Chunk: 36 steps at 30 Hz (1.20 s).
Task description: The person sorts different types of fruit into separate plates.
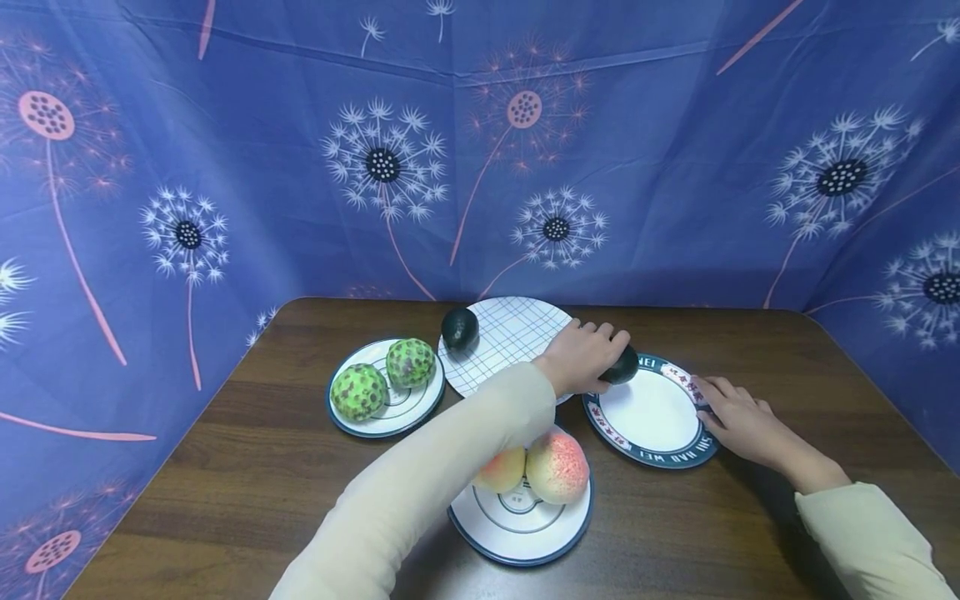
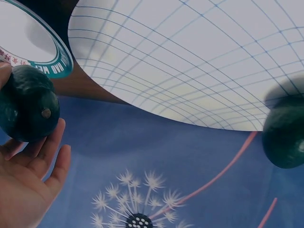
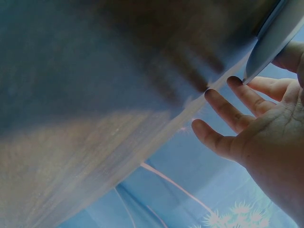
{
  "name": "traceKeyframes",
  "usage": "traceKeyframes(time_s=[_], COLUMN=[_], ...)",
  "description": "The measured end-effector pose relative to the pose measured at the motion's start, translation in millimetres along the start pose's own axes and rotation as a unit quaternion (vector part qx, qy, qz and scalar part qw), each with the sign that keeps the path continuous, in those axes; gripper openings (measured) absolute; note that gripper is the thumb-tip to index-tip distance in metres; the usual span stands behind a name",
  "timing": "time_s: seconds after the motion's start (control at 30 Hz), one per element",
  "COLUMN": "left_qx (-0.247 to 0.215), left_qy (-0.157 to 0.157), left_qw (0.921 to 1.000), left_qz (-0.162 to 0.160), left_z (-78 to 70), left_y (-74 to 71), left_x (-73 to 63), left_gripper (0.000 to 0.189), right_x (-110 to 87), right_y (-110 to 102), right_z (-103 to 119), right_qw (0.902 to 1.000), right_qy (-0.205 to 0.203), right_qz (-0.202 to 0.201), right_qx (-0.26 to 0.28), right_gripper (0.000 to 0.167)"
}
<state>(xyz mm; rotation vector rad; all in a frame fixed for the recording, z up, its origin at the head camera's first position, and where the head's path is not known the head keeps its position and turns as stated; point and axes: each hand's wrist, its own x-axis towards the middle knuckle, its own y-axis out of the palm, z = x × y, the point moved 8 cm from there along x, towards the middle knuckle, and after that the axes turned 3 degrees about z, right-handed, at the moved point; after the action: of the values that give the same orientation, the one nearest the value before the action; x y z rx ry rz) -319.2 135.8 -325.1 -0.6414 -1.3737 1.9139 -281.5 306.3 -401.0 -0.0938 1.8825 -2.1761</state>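
Observation:
My left hand (image 1: 582, 357) holds a dark green avocado (image 1: 621, 367) between thumb and fingers, over the left edge of a green-rimmed plate (image 1: 655, 455). In the left wrist view, the stem end of this avocado (image 2: 29, 104) faces the camera. A second avocado (image 1: 460, 329) sits at the left side of a white plate with a blue grid (image 1: 510, 333). My right hand (image 1: 746, 421) grips the right rim of the green-rimmed plate. In the right wrist view, the plate's edge (image 3: 273, 45) lies between the thumb and fingers.
At left, a blue-rimmed plate (image 1: 390, 422) carries two green, dark-spotted balls (image 1: 359, 392). In front, another blue-rimmed plate (image 1: 517, 546) holds two peaches (image 1: 557, 467), partly behind my left sleeve. A blue dandelion-print cloth (image 1: 645, 100) hangs behind the wooden table (image 1: 247, 467).

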Motion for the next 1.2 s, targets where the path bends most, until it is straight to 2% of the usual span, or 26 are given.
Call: traceKeyframes(time_s=[0.23, 0.73, 0.9, 1.2], left_qx=[0.009, 0.051, 0.050, 0.044], left_qy=[-0.007, -0.018, -0.024, -0.026], left_qw=[0.9997, 0.9978, 0.9970, 0.9966], left_qz=[0.023, 0.040, 0.055, 0.064], left_z=[-12.8, -27.4, -29.4, -36.7], left_y=[4.0, 11.3, 15.1, 18.9], left_x=[10.5, 22.2, 27.3, 33.1], left_gripper=[0.066, 0.065, 0.066, 0.066], right_x=[-0.5, 0.4, 0.4, -0.5], right_y=[-0.6, 0.2, 0.7, -0.3], right_z=[0.8, 0.7, 0.3, 0.9], right_qw=[1.0000, 0.9999, 0.9999, 0.9998], right_qy=[-0.004, -0.005, -0.003, -0.004], right_qz=[-0.006, -0.012, -0.012, -0.015], right_qx=[0.000, -0.009, -0.009, -0.011], right_gripper=[0.060, 0.059, 0.060, 0.058])
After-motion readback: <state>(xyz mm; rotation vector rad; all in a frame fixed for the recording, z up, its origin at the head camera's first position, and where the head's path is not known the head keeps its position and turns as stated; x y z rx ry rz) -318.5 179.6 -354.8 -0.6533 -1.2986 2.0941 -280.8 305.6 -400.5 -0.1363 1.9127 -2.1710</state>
